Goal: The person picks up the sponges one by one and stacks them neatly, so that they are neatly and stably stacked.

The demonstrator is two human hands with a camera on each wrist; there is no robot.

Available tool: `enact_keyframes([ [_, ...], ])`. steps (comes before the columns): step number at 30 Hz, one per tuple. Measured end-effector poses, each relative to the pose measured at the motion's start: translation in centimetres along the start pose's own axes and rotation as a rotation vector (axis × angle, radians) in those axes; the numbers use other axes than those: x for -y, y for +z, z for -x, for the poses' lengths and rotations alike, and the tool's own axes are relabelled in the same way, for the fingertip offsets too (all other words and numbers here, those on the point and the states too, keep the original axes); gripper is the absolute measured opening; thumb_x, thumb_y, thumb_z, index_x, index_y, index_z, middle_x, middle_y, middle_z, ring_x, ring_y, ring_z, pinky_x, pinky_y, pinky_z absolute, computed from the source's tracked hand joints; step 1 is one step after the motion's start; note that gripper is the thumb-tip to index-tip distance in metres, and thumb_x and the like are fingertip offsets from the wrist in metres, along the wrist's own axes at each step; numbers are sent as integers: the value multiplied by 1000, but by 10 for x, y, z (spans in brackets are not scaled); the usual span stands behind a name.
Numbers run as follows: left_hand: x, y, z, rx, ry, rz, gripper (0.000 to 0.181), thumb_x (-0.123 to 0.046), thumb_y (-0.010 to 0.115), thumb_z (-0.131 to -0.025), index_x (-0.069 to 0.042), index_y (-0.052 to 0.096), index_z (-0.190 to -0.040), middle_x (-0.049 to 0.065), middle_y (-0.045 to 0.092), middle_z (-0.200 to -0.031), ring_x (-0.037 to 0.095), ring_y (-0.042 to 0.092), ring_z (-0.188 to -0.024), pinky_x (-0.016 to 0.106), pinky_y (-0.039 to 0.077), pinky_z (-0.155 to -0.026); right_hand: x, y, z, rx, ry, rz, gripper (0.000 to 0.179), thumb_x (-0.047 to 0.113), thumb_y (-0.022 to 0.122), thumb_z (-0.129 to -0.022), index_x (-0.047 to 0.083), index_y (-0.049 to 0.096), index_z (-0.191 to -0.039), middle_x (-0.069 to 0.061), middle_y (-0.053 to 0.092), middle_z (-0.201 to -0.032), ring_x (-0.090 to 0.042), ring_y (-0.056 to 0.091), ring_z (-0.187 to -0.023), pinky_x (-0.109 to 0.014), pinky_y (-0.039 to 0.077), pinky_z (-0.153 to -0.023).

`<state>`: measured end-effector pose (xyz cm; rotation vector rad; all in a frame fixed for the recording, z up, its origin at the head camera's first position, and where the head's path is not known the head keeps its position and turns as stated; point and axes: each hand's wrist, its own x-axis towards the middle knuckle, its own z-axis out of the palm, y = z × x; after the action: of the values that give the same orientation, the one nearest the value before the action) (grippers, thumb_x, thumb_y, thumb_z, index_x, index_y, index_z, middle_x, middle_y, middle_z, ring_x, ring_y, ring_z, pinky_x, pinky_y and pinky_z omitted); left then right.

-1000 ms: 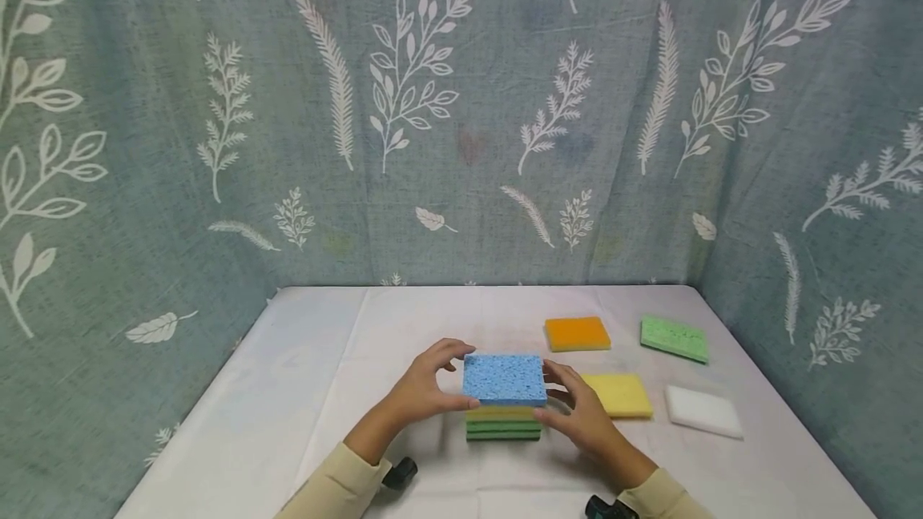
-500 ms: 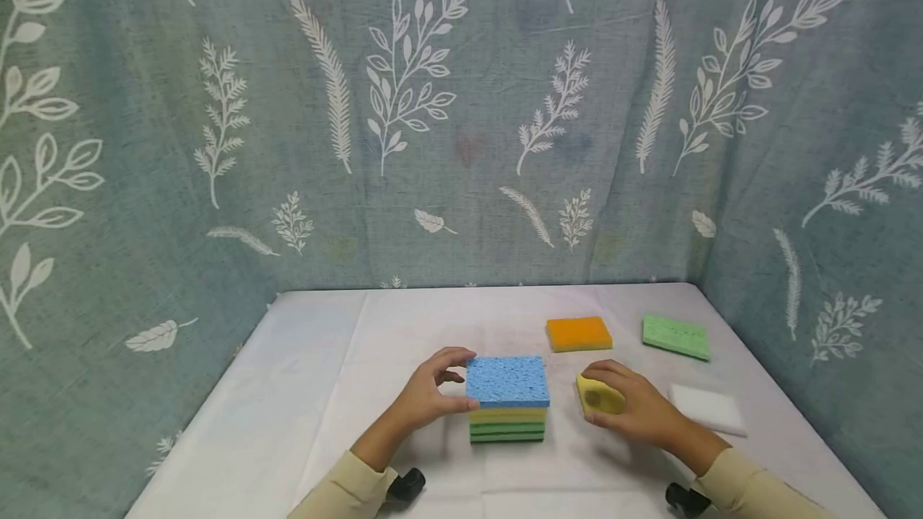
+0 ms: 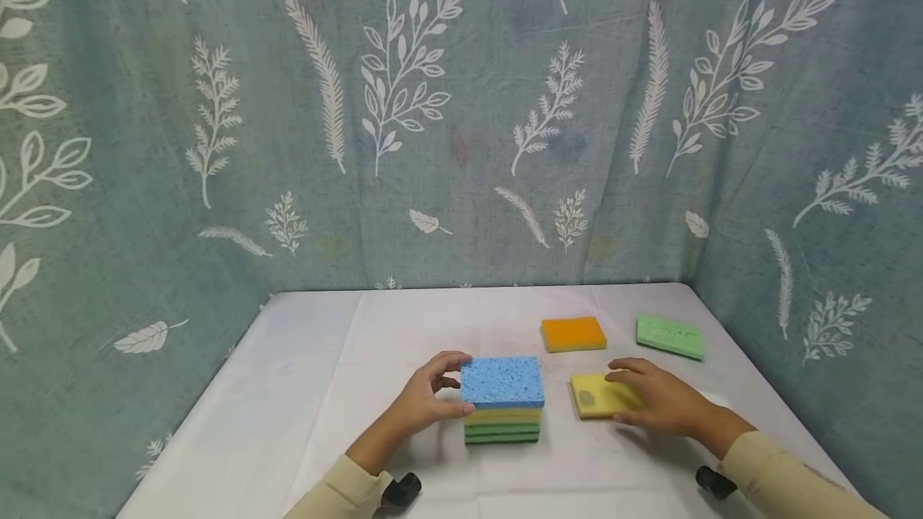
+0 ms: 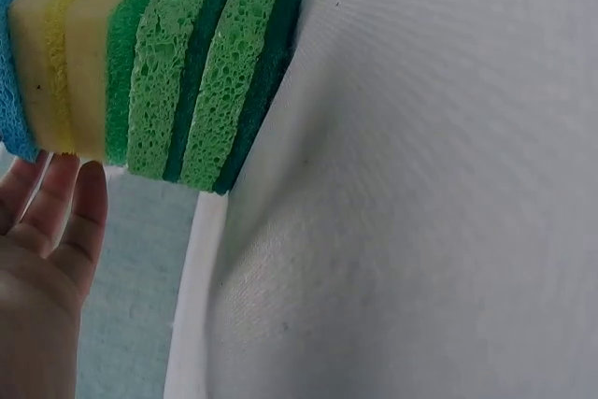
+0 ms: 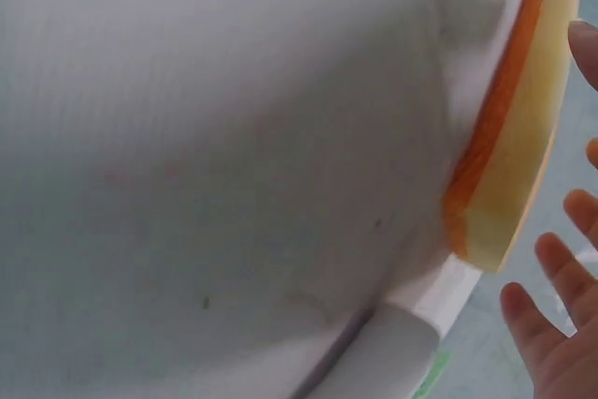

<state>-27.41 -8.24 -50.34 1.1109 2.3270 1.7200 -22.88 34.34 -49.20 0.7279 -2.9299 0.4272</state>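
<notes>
A blue sponge (image 3: pixel 501 380) tops a neat stack of several sponges, with pale yellow and green layers (image 4: pixel 229 81) below it. My left hand (image 3: pixel 425 403) holds the blue sponge at its left end, thumb at the front corner and fingers behind. From the left wrist, fingertips touch the upper layers. My right hand (image 3: pixel 663 400) hovers at the right end of a yellow sponge (image 3: pixel 602 395), covering part of it. In the right wrist view this sponge (image 5: pixel 514 137) shows an orange underside, and the fingers (image 5: pixel 563 273) are spread, apart from it.
An orange sponge (image 3: pixel 574 335) and a light green sponge (image 3: pixel 670 336) lie farther back on the white-covered table (image 3: pixel 317 391). A white sponge (image 5: pixel 383 357) lies by the right wrist, mostly hidden from the head view. A leaf-patterned curtain (image 3: pixel 469 118) surrounds the table.
My right hand has left the stack and moved right to the yellow sponge, then slightly farther right over it. My left hand has stayed at the blue sponge.
</notes>
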Motion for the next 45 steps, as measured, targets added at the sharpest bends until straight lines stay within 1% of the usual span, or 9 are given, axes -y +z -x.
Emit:
enact_keyframes([
  [4, -2, -5, -3, 3, 16, -18, 69, -21, 82, -80, -19, 48, -140, 4, 50, -137, 24, 51, -115, 46, 48, -93, -7, 3, -1, 13, 20, -9, 60, 51, 77, -78, 20, 62, -127, -4, 49, -139, -28, 46, -126, -52, 40, -102],
  [8, -20, -10, -2, 8, 19, 18, 68, -11, 81, -80, -9, 48, -139, 14, 50, -136, 31, 50, -116, 55, 45, -93, -11, 5, -3, 30, 30, -6, 62, 49, 78, -78, 21, 61, -130, -5, 48, -140, -29, 46, -126, -53, 40, -101],
  [11, -32, -11, 1, 22, 3, 45, 65, -5, 80, -80, 0, 48, -137, 19, 49, -135, 35, 50, -116, 60, 43, -93, -13, 7, -5, 57, 42, -2, 63, 52, 77, -78, 23, 60, -132, -5, 47, -141, -29, 46, -125, -54, 41, -100],
  [15, -33, -10, 1, 27, 2, 48, 63, -6, 80, -80, 3, 50, -135, 18, 51, -133, 33, 51, -114, 60, 43, -93, -15, 7, -7, 88, 48, 5, 63, 55, 75, -78, 25, 61, -131, -5, 47, -141, -30, 47, -125, -55, 41, -99],
  [19, -34, -9, 0, 21, -2, 51, 63, -6, 80, -79, 3, 50, -134, 18, 51, -133, 33, 51, -114, 60, 43, -93, -15, 5, -7, 104, 47, 6, 59, 54, 75, -79, 24, 63, -128, -6, 48, -140, -30, 47, -124, -55, 41, -99],
  [23, -34, -9, 0, 21, 6, 52, 63, -6, 80, -79, 6, 50, -134, 19, 51, -132, 34, 51, -113, 60, 43, -93, -14, 3, -7, 120, 65, -5, 57, 52, 75, -80, 24, 63, -127, -4, 49, -139, -29, 47, -124, -54, 41, -100],
  [30, -36, -8, -1, 21, -3, 62, 64, -6, 80, -79, 6, 49, -134, 18, 51, -133, 35, 51, -115, 60, 42, -94, -12, -2, -10, 138, 76, -29, 53, 47, 78, -78, 22, 65, -124, 1, 55, -127, -25, 52, -116, -53, 42, -99],
  [40, -33, -7, 1, 20, -7, 69, 66, -6, 80, -79, 6, 48, -135, 17, 51, -133, 34, 51, -114, 61, 42, -94, -9, -7, -11, 118, 64, -25, 52, 45, 79, -78, 22, 65, -123, 0, 56, -125, -24, 53, -115, -52, 43, -99],
  [45, -32, -7, 1, 19, -1, 69, 66, -7, 81, -79, 5, 48, -135, 17, 51, -133, 34, 51, -115, 60, 42, -94, -2, -16, -10, 108, 95, -32, 52, 42, 79, -77, 22, 65, -124, 0, 55, -126, -25, 52, -114, -54, 42, -98],
])
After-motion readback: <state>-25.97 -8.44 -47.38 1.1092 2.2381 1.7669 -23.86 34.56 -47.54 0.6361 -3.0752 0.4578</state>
